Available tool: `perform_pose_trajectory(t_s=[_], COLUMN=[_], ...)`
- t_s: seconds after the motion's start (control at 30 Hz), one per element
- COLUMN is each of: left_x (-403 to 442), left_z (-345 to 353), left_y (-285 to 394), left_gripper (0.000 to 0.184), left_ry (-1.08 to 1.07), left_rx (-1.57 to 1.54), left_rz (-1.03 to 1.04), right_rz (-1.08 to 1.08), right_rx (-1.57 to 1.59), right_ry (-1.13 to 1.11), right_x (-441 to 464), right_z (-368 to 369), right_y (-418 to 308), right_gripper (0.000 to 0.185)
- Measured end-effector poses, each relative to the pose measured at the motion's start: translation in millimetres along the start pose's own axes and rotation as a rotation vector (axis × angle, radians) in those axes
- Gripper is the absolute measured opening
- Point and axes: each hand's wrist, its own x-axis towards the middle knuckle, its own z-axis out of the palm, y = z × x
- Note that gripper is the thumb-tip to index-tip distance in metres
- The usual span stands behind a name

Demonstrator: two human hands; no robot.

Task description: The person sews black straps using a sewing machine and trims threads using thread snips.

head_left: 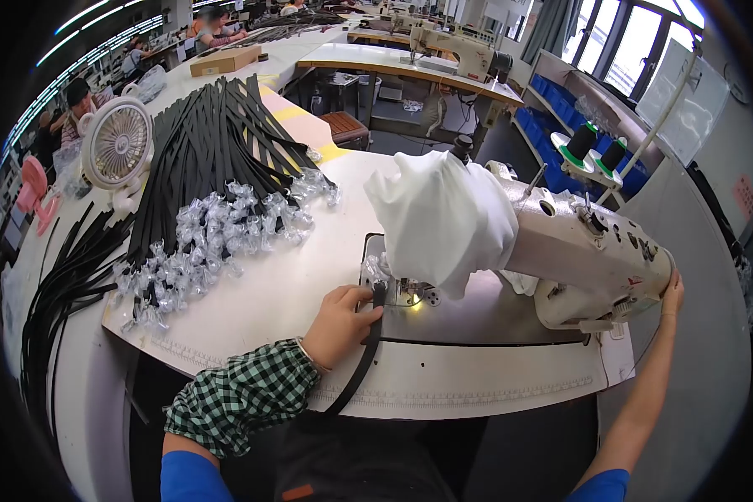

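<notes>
My left hand (339, 325) pinches a black strap (361, 368) beside the lit needle area of a sewing machine (573, 238). The strap's upper end, with clear plastic wrap (376, 269) around it, lies at the needle plate; its lower end hangs over the table's front edge. A white cloth (443, 217) covers the machine's head and hides part of the needle. At the machine's far right end, my right hand (674, 294) grips the handwheel (668, 272), and most of its fingers are hidden behind it.
Left of the machine lies a large pile of black straps (217, 142) with plastic-wrapped ends; more straps (63, 293) hang off the left edge. A white fan (117, 144) and a pink fan (35, 188) stand there. Thread spools (579, 144) rise at the right. People work farther back.
</notes>
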Motion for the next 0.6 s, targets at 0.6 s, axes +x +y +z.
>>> perform_pose_trajectory(t_s=[0.6], left_x=[32.8], left_z=[17.5], left_y=[11.6], left_gripper=[0.031], left_ry=[0.081], left_rx=[0.039], left_rz=[0.199], right_rz=[0.283], right_rx=[0.029], right_ry=[-0.333], right_x=[-1.1], right_z=[-34.1], right_y=[-85.0], right_gripper=[0.053])
